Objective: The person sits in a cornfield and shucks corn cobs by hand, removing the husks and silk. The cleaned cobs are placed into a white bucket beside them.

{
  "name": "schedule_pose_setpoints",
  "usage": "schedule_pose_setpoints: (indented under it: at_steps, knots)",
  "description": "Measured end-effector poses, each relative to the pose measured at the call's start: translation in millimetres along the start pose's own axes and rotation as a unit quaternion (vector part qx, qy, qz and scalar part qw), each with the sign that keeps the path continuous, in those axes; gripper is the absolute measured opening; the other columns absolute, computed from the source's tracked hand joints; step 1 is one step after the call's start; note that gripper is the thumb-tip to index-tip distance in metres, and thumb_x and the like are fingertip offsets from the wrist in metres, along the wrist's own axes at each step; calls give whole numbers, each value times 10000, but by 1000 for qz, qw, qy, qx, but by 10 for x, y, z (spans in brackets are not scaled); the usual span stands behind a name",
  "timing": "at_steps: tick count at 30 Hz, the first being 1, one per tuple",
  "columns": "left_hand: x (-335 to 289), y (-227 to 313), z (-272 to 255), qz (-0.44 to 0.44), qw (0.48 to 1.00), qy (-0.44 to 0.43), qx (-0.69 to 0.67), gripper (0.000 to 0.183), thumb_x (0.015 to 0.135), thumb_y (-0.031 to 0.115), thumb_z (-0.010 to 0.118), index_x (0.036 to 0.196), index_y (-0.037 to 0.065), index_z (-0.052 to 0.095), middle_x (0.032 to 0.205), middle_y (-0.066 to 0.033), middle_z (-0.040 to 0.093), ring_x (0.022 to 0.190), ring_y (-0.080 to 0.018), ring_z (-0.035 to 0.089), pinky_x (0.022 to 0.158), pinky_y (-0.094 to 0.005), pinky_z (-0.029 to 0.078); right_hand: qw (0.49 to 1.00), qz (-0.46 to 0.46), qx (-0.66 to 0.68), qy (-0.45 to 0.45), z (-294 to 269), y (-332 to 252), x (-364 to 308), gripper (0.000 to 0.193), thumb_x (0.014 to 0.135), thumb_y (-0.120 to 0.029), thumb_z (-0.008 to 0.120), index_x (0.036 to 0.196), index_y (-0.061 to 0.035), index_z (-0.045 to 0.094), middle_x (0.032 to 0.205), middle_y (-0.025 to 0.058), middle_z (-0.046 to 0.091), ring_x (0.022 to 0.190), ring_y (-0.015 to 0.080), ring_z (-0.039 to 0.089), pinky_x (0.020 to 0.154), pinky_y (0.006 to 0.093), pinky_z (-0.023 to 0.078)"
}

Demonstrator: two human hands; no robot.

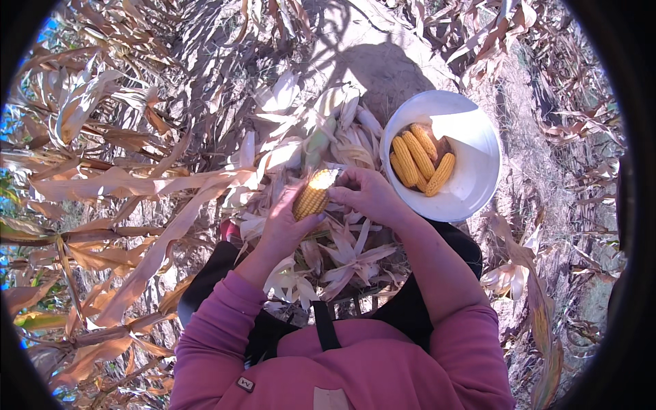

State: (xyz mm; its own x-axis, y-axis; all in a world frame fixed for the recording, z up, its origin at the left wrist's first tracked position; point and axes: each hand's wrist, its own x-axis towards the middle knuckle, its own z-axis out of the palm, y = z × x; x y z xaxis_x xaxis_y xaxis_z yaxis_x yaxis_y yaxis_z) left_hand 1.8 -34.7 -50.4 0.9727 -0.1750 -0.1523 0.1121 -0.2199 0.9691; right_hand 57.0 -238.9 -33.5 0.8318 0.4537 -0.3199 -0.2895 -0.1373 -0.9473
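My left hand (283,215) is wrapped round an ear of corn (311,201), yellow and bare of husk along most of its length. Sunlight glares off the ear's upper end. Close beside that end is my right hand (365,195), its thumb and fingers pinched together; what sits between them, if anything, is too small to make out. Beneath both hands lies a heap of pale, dry husks (359,263). A white bucket (482,167) stands just right of my right hand, with several husked yellow ears (417,154) lying at its bottom.
Dry brown corn stalks and leaves (130,184) crowd the left side and reach toward my left arm. More pale husks (280,96) lie beyond my hands. Dry leaves (540,301) hang at the right over sunlit, littered soil (516,123).
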Motion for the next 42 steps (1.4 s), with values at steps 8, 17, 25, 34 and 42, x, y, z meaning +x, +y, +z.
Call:
schedule_pose_setpoints:
  at_steps: [8,17,25,34,42]
  knots:
    - [12,-63,1,0,997,22,69,666,771,177,732,1325,-36,430,1204,-142,516,1104,-199,531,946,-305,435,999,8,0,-38,-22,-49,-41,131,912,-117,569,938,11,579,742,13,601,626,69,574,585,220,470]
    - [-29,150,32,-12,984,31,175,658,772,194,729,1331,-8,446,1184,-158,553,1125,-223,535,952,-324,430,999,32,-20,-11,19,-40,-27,160,900,-139,572,907,20,589,729,37,617,574,80,594,528,224,488]
    - [-38,11,10,53,950,49,305,611,775,125,724,1298,-43,457,1156,-128,566,1091,-201,547,963,-313,419,997,54,32,-40,4,-6,-15,160,938,-165,538,905,-12,575,738,24,615,595,87,603,550,219,479]
    - [18,108,32,-50,980,29,-188,552,833,88,678,1322,21,431,1162,-73,570,1036,-154,560,919,-299,452,998,28,29,-38,37,8,-32,163,910,-131,534,905,24,582,679,33,610,573,85,598,551,235,485]
    - [52,63,-120,-48,974,-4,-222,426,896,79,595,1299,29,465,1143,-70,586,1021,-132,570,888,-283,468,900,10,-279,-335,33,79,-123,235,898,-207,527,958,1,618,782,113,648,704,212,642,678,338,507]
